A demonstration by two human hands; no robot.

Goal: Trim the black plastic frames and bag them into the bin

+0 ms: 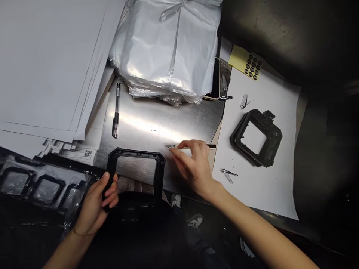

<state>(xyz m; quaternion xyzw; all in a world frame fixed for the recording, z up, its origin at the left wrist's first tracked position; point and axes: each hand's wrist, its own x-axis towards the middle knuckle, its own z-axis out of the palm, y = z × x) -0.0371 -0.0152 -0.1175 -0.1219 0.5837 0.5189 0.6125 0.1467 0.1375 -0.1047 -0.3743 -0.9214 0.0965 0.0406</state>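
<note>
In the head view, your left hand has its fingers wrapped round one side of a black frame, which sticks out to the right of them. Your right hand is curled over a knife, blade poking out left past the thumb; can't tell if those fingers actually grip it. Pen lies beyond your left fingers, plastic bags are piled beyond both sets, and more black frames sit on paper right of your right fingers.
</note>
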